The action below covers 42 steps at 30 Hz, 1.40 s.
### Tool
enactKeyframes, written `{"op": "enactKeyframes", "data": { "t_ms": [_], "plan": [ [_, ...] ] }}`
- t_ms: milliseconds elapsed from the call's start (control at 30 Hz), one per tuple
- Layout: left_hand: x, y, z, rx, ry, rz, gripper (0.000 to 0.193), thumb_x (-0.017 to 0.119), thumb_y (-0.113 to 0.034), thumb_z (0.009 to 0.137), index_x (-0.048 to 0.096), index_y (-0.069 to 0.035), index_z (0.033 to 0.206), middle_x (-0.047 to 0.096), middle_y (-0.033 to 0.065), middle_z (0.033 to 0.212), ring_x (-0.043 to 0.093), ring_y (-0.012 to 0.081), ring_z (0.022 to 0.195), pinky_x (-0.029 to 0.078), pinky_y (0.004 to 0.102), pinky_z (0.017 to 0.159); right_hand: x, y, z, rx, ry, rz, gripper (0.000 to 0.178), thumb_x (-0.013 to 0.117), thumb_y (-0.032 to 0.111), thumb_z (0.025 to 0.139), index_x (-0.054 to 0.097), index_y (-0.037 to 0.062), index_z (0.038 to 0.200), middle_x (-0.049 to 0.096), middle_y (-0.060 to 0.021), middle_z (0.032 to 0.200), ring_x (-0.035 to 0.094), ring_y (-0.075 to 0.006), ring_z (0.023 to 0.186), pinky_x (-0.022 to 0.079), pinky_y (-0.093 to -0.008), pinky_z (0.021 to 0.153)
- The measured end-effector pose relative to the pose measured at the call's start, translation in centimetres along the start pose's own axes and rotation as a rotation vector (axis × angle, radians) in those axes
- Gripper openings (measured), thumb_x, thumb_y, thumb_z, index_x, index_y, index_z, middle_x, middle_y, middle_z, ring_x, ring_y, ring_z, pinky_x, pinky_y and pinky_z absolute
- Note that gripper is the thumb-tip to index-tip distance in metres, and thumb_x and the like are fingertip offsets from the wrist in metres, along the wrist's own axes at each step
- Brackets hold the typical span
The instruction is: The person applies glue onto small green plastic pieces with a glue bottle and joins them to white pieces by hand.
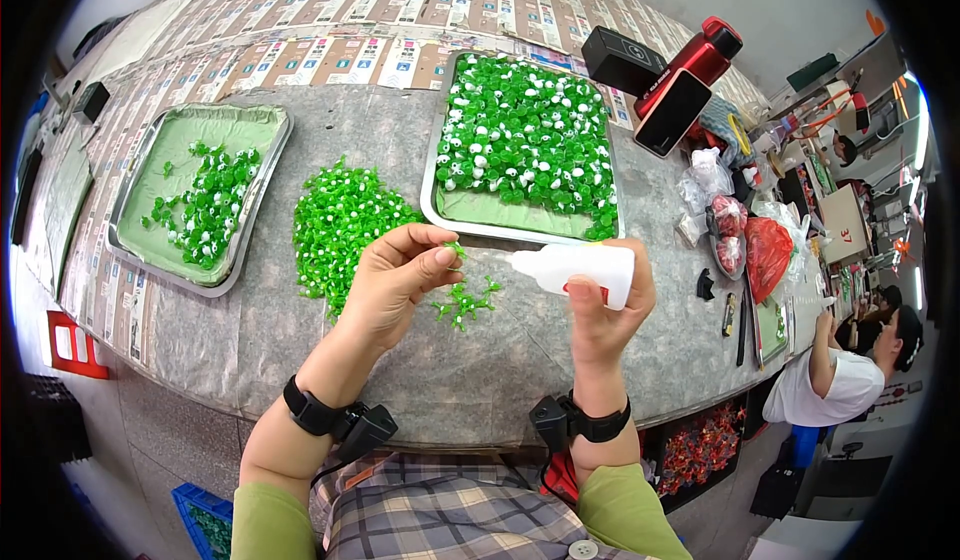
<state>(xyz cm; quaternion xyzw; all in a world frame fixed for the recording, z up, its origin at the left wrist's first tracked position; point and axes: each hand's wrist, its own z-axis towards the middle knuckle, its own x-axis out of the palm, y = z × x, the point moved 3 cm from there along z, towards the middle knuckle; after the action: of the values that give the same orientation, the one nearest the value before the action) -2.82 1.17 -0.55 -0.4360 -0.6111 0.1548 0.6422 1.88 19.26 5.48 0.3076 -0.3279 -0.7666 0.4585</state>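
Between the thumb and forefinger of my left hand [395,280] is a small green plastic piece [455,250]. My right hand [610,305] is wrapped around a white squeeze bottle [575,272], tilted on its side with its nozzle toward the green piece, a short gap apart. Below the nozzle, several loose green pieces [465,304] lie on the grey table cover. A big heap of green pieces [350,225] rests just beyond my left hand. Behind my right hand, a metal tray [432,185] holds many green pieces with white, dark-dotted balls.
A second metal tray [125,210] at the left holds a smaller cluster of similar pieces. At the back right are a black box [622,60], a red bottle [700,58] and a phone [673,112]. Plastic bags [768,260] lie on the right; a co-worker [835,375] sits beyond.
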Motion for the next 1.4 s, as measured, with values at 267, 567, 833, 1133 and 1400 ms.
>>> {"op": "enactKeyframes", "data": {
  "t_ms": [267, 567, 833, 1133, 1400],
  "plan": [
    [-0.1, 0.0, -0.1, -0.003, -0.058, -0.023, 0.014, 0.058, -0.008, 0.076, 0.055, -0.003, 0.089, 0.057, 0.0026, 0.079, 0.055, 0.0106, 0.071, 0.048, 0.0261, 0.067, -6.5, -6.7, 3.1, 0.243, -0.402, 0.118, 0.028, 0.058, 0.007, 0.075, 0.044, -0.0021, 0.098, 0.054, -0.0099, 0.087, 0.054, -0.0124, 0.072, 0.045, -0.0227, 0.063],
    [0.1, -0.1, -0.1, -0.012, -0.065, -0.046, 0.013, 0.058, -0.009, 0.076, 0.055, -0.005, 0.087, 0.056, 0.0015, 0.077, 0.054, 0.01, 0.07, 0.048, 0.0257, 0.065, -15.4, -15.7, 0.8, 0.413, -0.582, -0.458, 0.036, 0.063, 0.013, 0.07, 0.047, -0.0029, 0.099, 0.055, -0.0108, 0.09, 0.054, -0.0203, 0.082, 0.043, -0.0312, 0.07],
    [0.2, -0.1, -0.1, -0.029, -0.076, -0.029, 0.014, 0.059, -0.012, 0.075, 0.055, -0.005, 0.086, 0.056, 0.0015, 0.076, 0.054, 0.0096, 0.069, 0.048, 0.0252, 0.064, -8.1, -8.0, 3.4, -0.025, -0.28, -0.927, 0.022, 0.062, 0.013, 0.068, 0.053, 0.0042, 0.085, 0.053, -0.009, 0.083, 0.049, -0.0259, 0.079, 0.038, -0.0346, 0.069],
    [0.4, -0.1, -0.1, -0.045, -0.073, -0.016, 0.013, 0.059, -0.012, 0.076, 0.055, -0.005, 0.086, 0.056, 0.0015, 0.075, 0.054, 0.0098, 0.068, 0.048, 0.0251, 0.065, -5.5, -10.6, 3.0, 0.042, 0.154, -1.025, 0.017, 0.062, 0.01, 0.065, 0.055, 0.0082, 0.081, 0.052, -0.0066, 0.073, 0.049, -0.0232, 0.071, 0.04, -0.0321, 0.064],
    [0.3, 0.1, -0.2, -0.084, 0.028, -0.034, 0.013, 0.058, -0.012, 0.076, 0.055, -0.004, 0.086, 0.058, 0.0039, 0.078, 0.056, 0.0122, 0.071, 0.048, 0.0259, 0.066, 0.9, -4.6, 0.8, 0.584, 0.175, 0.445, 0.014, 0.057, 0.003, 0.075, 0.053, 0.0014, 0.088, 0.054, -0.0001, 0.082, 0.05, -0.0053, 0.075, 0.04, -0.0175, 0.066]
  ]
}}
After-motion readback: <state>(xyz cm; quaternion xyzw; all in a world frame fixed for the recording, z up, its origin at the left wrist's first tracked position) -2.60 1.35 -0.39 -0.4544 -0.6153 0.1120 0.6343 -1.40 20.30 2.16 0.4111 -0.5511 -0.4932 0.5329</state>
